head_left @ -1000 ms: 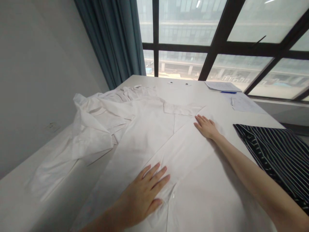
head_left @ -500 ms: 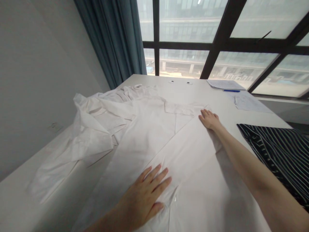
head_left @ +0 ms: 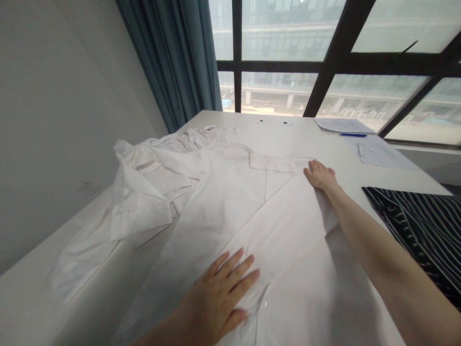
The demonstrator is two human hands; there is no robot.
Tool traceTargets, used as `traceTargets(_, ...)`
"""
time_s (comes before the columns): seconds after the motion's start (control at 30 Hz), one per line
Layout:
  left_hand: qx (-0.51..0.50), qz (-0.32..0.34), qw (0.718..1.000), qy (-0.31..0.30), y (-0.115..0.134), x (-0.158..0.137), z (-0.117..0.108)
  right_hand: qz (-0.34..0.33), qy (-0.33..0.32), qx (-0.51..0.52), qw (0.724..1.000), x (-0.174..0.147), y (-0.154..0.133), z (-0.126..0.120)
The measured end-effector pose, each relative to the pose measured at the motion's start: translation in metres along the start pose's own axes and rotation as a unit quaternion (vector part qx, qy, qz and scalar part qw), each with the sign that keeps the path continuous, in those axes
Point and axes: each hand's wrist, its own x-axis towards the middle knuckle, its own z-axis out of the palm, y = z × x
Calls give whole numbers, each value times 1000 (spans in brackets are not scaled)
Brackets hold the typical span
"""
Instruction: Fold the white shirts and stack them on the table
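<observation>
Left hand (head_left: pixel 225 293): palm down, fingers spread, lying flat on a white shirt (head_left: pixel 219 206) near its front opening; nothing gripped. Right hand (head_left: pixel 321 174): fingers nearly together, laid over the cloth just beside the collar (head_left: pixel 272 162); whether a fingertip pinches the edge, cannot tell. The shirt lies spread on a white table (head_left: pixel 298 139), one front panel slanting across in a diagonal edge between the hands; a small button (head_left: pixel 266 303) just beside the left fingers.

Handling, by judgement: light, thin, soft; creases readily, likely slides on the smooth tabletop. Collar looks the stiffest part, so the best hold; next the buttoned front edge. Single-layer cloth would probably bunch if pinched mid-panel; flat palms suit it.

Left of the body, a rumpled sleeve (head_left: pixel 140 211). Farther right, striped dark cloth (head_left: pixel 421 226); beyond, papers (head_left: pixel 344 126) and a blue pen (head_left: pixel 353 135).
</observation>
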Motion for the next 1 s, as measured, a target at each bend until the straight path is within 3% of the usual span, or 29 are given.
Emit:
traceTargets(0.17,-13,-2,1000,1,1,-2,0,-21,76,10,997,-8,-7,-10)
traceTargets(0.37,-29,23,999,-9,1,-1,-6,-133,125,27,983,-54,-43,-26)
traceTargets(0.5,-37,56,997,-29,-1,0,-11,-241,87,93,962,-132,-86,-35)
traceTargets(0.57,-39,63,997,-35,-2,-1,-11,-324,18,145,935,-174,-103,-41)
traceTargets(0.63,-38,67,996,-34,-2,-1,-11,-365,-36,141,920,-205,-110,-45)
traceTargets(0.77,-36,71,997,-16,-2,-4,-8,-325,-68,92,939,-214,-93,-45)
traceTargets(1.0,-70,66,995,-19,0,-8,-7,-148,-24,-3,989,-155,-15,-28)
